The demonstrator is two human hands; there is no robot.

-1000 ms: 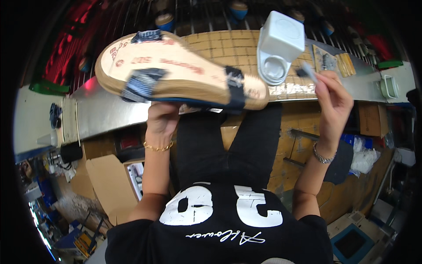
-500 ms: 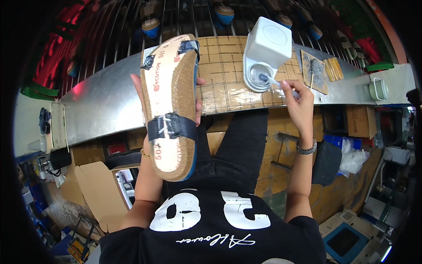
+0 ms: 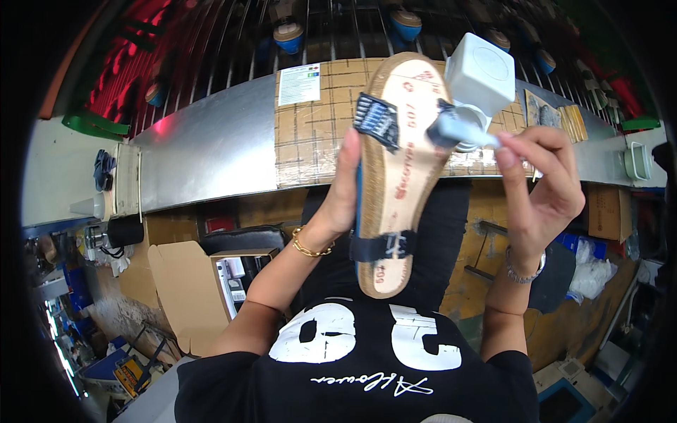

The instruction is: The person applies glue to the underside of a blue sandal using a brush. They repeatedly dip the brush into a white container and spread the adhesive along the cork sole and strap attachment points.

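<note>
A tan sandal sole (image 3: 398,176) with dark straps is held upright in front of the body, its long axis running from near to far and its printed face turned toward the camera. It is gripped by the left hand (image 3: 345,190), whose fingers are wrapped around the sole's left edge and back, with the thumb laid along that edge; a gold bracelet (image 3: 310,247) is worn on that wrist. One dark strap (image 3: 377,120) is seen across the far part of the sole and another (image 3: 381,247) across the near part.

To the right, a small brush (image 3: 458,130) with a pale handle is pinched between the thumb and fingertips of the right hand (image 3: 539,183), the remaining fingers being curled. The brush tip is placed against the far right edge of the sole, next to the far strap. A beaded bracelet (image 3: 522,271) is worn on the right wrist.

Just beyond the brush, a white square container (image 3: 483,74) is set on the table (image 3: 211,155), whose metal surface is partly covered by a taped cardboard sheet (image 3: 310,141). A white paper label (image 3: 300,83) is stuck at the sheet's far left corner. Further shoe soles (image 3: 289,35) are seen on a dark rack at the far side. An open cardboard box (image 3: 183,289) is placed on the floor at the near left.
</note>
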